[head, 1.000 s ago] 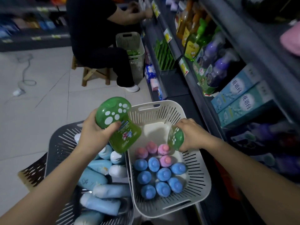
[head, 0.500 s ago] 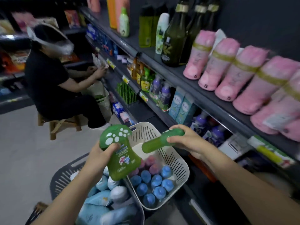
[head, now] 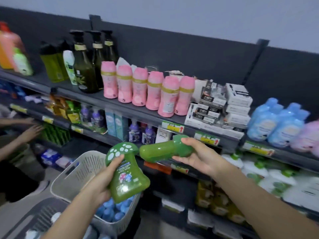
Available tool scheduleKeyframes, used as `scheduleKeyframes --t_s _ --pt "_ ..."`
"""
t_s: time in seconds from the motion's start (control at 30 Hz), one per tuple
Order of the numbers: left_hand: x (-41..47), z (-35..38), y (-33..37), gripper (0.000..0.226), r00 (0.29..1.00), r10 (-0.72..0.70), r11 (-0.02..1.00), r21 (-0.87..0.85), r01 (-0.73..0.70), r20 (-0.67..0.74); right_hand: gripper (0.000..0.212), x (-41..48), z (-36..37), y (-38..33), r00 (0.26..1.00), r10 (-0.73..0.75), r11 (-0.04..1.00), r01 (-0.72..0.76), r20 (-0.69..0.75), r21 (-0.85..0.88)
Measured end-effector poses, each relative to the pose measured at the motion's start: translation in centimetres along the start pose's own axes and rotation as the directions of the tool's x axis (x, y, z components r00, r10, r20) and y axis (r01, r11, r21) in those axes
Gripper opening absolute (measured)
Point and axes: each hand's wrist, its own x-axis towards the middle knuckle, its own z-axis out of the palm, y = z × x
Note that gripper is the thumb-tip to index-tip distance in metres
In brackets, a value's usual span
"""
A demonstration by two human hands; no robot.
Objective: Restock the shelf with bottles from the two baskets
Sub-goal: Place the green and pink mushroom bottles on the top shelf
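My left hand (head: 101, 183) grips a green mushroom-shaped bottle (head: 126, 176) with a white-spotted cap, held upright over the white basket (head: 76, 173). My right hand (head: 195, 156) holds a second green bottle (head: 158, 151) lying sideways, its base pointing left, in front of the middle shelf edge (head: 229, 142). Blue-capped bottles (head: 112, 211) show inside the white basket. The dark basket (head: 39, 216) sits at the lower left, mostly hidden by my left arm.
The top shelf carries dark pump bottles (head: 86, 66), pink bottles (head: 148, 90), white boxes (head: 222, 107) and blue bottles (head: 276, 121). Lower shelves hold purple bottles (head: 139, 131) and white-green bottles (head: 259, 171). Another person's hands (head: 31, 130) reach into the shelf at far left.
Both hands rose out of the white basket, each with a green bottle. The right bottle turned sideways and moved up toward the shelf. My view tilted up from the baskets to the shelves.
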Motion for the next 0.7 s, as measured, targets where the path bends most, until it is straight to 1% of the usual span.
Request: scheduleKeyframes --t_s 0.03,0.07,0.1,0.13,0.17,0.2,0.23,0.27,0.3,0.4,0.43,0.5,0.53,0.6,0.63,0.67,0.7 --pt "0.0 1.5 -0.3 0.043 0.998 -0.021 1.000 0.009 0.020 0.053 0.047 -1.2 -1.1 -0.7 0.999 -0.041 0.999 0.042 0.021 -0.033" --pt "-0.1 3.1 -0.6 0.045 0.994 -0.038 0.999 0.019 0.036 0.103 0.061 -2.4 -2.3 -1.4 0.996 -0.076 0.995 0.079 0.041 -0.068" --pt "-0.3 4.5 -0.9 0.042 0.986 -0.056 0.998 0.024 0.053 0.155 0.074 -3.4 -3.6 -1.9 0.994 -0.098 0.988 0.104 0.053 -0.114" --pt "-0.5 6.0 -1.2 0.038 0.976 -0.072 0.997 0.029 0.067 0.206 0.078 -4.7 -4.9 -2.5 0.991 -0.120 0.977 0.128 0.058 -0.168" --pt "-0.8 7.4 -1.4 0.036 0.964 -0.090 0.996 0.043 0.082 0.252 0.074 -6.0 -6.2 -3.0 0.986 -0.151 0.962 0.162 0.063 -0.220" --pt "-1.1 8.9 -1.8 0.041 0.950 -0.114 0.993 0.067 0.098 0.290 0.069 -7.4 -7.5 -3.5 0.981 -0.175 0.945 0.190 0.077 -0.267" --pt "-1.4 10.4 -2.2 0.051 0.937 -0.137 0.989 0.094 0.113 0.322 0.068 -8.9 -8.6 -4.0 0.978 -0.185 0.928 0.206 0.094 -0.310" --pt "-1.5 11.7 -2.7 0.058 0.920 -0.165 0.984 0.125 0.129 0.355 0.071 -10.3 -10.0 -4.5 0.975 -0.191 0.910 0.219 0.112 -0.352" --pt "-1.5 13.0 -3.4 0.061 0.905 -0.190 0.978 0.151 0.142 0.381 0.074 -11.6 -11.4 -4.8 0.971 -0.197 0.887 0.235 0.135 -0.397" --pt "-2.2 17.7 -6.0 0.079 0.846 -0.271 0.958 0.216 0.189 0.460 0.066 -15.4 -14.7 -5.8 0.965 -0.178 0.830 0.253 0.194 -0.497" --pt "-2.6 19.3 -7.1 0.082 0.826 -0.292 0.952 0.232 0.201 0.483 0.063 -16.7 -15.7 -6.1 0.964 -0.176 0.814 0.257 0.201 -0.521" --pt "-3.6 22.7 -9.3 0.081 0.789 -0.328 0.938 0.279 0.207 0.519 0.061 -19.1 -17.8 -6.6 0.965 -0.169 0.803 0.253 0.199 -0.540" --pt "-4.2 24.4 -10.4 0.080 0.774 -0.343 0.930 0.311 0.199 0.532 0.064 -20.4 -19.0 -6.8 0.968 -0.158 0.817 0.239 0.195 -0.525" --pt "-4.9 27.4 -12.7 0.080 0.773 -0.334 0.926 0.340 0.162 0.540 0.079 -22.5 -22.0 -7.1 0.979 -0.142 0.876 0.194 0.149 -0.442" --pt "-5.4 29.0 -13.8 0.080 0.777 -0.324 0.926 0.349 0.143 0.540 0.088 -23.6 -23.4 -7.2 0.985 -0.144 0.902 0.172 0.099 -0.397" --pt "-5.9 30.6 -14.7 0.081 0.781 -0.307 0.926 0.359 0.114 0.544 0.091 -24.7 -24.7 -7.4 0.989 -0.145 0.923 0.146 0.030 -0.356" --pt "-6.5 32.2 -15.6 0.081 0.779 -0.287 0.928 0.365 0.081 0.557 0.090 -25.7 -26.1 -7.7 0.989 -0.140 0.941 0.117 -0.050 -0.317"
